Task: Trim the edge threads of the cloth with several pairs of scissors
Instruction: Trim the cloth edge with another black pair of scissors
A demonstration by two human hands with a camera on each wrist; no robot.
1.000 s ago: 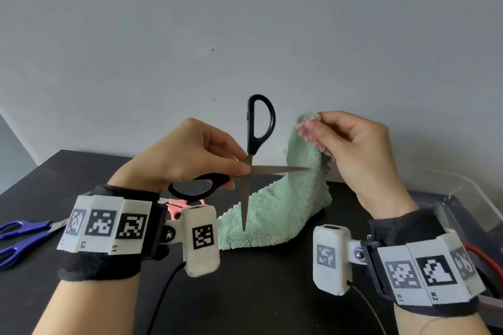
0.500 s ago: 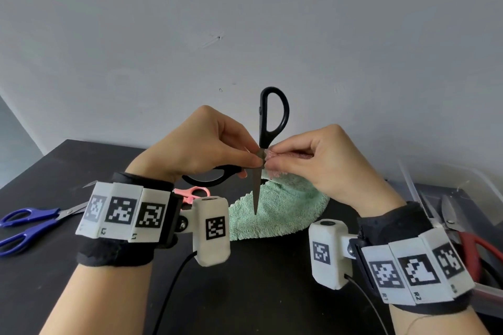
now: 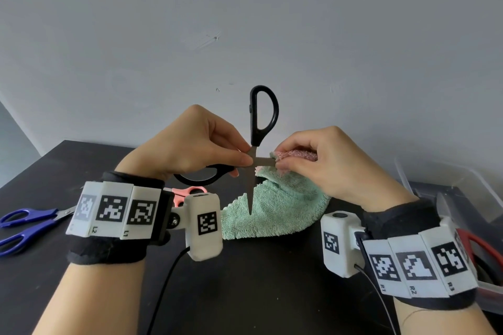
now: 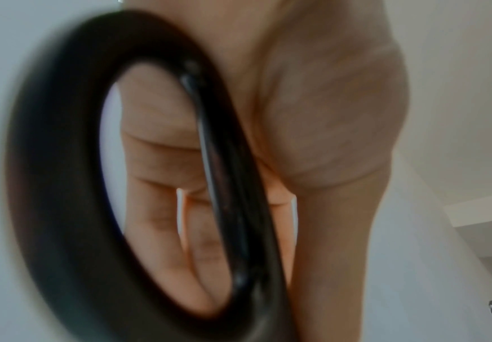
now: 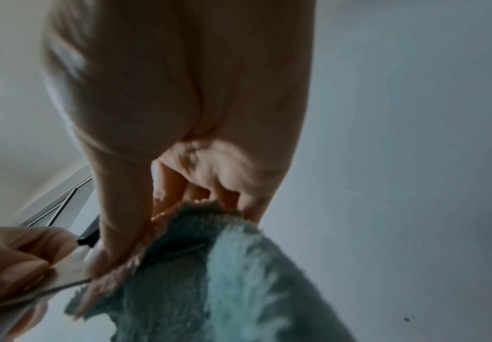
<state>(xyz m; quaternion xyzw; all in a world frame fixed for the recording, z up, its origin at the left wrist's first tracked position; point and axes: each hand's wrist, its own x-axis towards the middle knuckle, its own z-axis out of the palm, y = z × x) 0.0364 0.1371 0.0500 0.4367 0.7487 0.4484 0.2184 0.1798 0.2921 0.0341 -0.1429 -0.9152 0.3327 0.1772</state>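
My left hand (image 3: 190, 149) pinches the wide-open black-handled scissors (image 3: 255, 144) at their pivot, while my right hand's (image 3: 321, 163) grip closes on the green cloth's (image 3: 275, 209) raised edge just beside them, its remainder trailing onto the bench (image 3: 258, 294).

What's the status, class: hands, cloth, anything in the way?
Left hand grips black scissors, blades wide open. Right hand pinches cloth edge at one blade. Nothing blocks the cut.
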